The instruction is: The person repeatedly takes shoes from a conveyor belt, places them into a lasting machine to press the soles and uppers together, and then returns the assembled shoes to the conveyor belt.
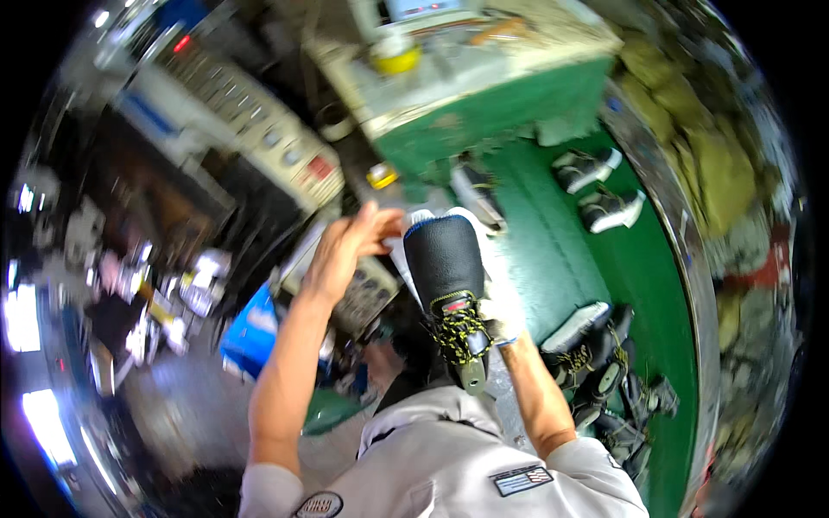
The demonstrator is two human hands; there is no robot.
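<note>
Sneaker (444,259), black with yellow-flecked laces (458,332), before the person's grey shirt (432,449), right hand (503,318) grip closed on its side, left hand (345,252) beside the toe (442,229), grip loosely open, contact unclear, further sneakers (609,211) on green tabletop (553,259) at right.

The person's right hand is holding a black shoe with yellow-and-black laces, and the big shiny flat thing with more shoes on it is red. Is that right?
Not quite: the smooth, shiny flat surface under the other dark, white-soled shoes is green, not red; the head view shows it. The right hand does hold the black shoe with yellow-and-black laces.
</note>
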